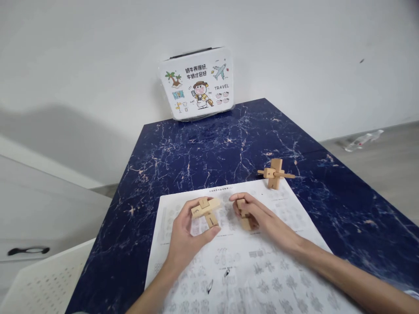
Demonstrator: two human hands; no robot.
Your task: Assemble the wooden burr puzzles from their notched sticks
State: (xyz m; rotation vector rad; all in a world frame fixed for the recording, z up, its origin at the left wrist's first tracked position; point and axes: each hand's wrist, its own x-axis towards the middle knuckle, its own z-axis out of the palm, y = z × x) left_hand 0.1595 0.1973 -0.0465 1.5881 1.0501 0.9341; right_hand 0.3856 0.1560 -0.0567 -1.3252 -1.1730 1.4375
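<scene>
Between the thumb and fingers of my left hand [186, 237] is a wooden interlocking puzzle [205, 211], its crossed pale pieces marked with dark numbers. My right hand [262, 216] has its fingers curled round a notched wooden puzzle piece [245, 213], partly hidden by the fingers. The two hands are apart, both over a printed instruction sheet [222, 242] with rows of small grey diagrams. Beyond my right hand, at the sheet's top right corner, stands another cross-shaped wooden puzzle [275, 173] with a thin stick through it.
A dark blue marble-patterned table [196, 152] carries the sheet. At its far edge a white cartoon-printed case [199, 85] leans against the wall. A white perforated chair [52, 279] is at lower left, and a clear plastic item [363, 140] lies on the floor at right.
</scene>
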